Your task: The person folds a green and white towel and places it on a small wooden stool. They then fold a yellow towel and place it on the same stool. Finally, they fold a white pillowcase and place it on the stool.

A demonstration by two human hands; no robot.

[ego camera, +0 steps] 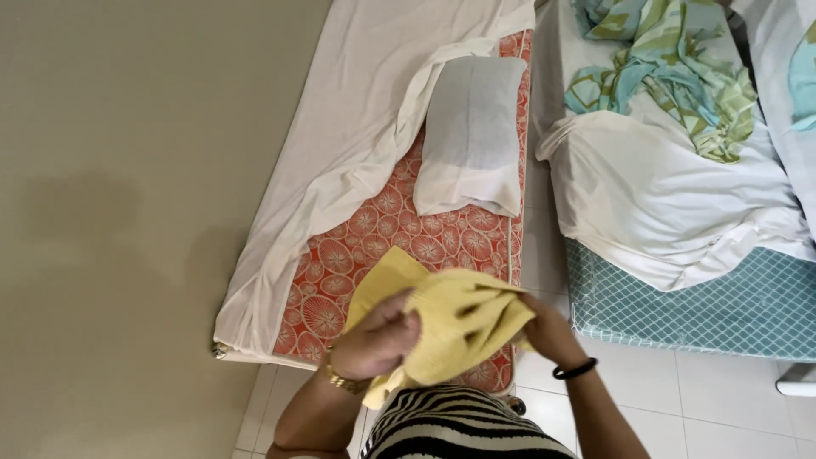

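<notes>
Both my hands hold a bunched yellow cloth (450, 319) in front of my body. My left hand (378, 340), with a gold bracelet at the wrist, grips the cloth's left side. My right hand (544, 327), with a black band on the wrist, is partly hidden behind the cloth's right side. Just beyond the cloth lies a red patterned mattress (399, 242) on the floor. A white sheet (357, 110) is pulled back over its left part, and a white pillow (472, 140) rests on its upper right.
A second mattress with a teal diamond pattern (680, 310) lies to the right, under a white sheet (671, 200) and a crumpled green-and-blue leaf-print cloth (680, 68). White floor tiles (731, 408) run between and in front. A beige wall (127, 212) fills the left.
</notes>
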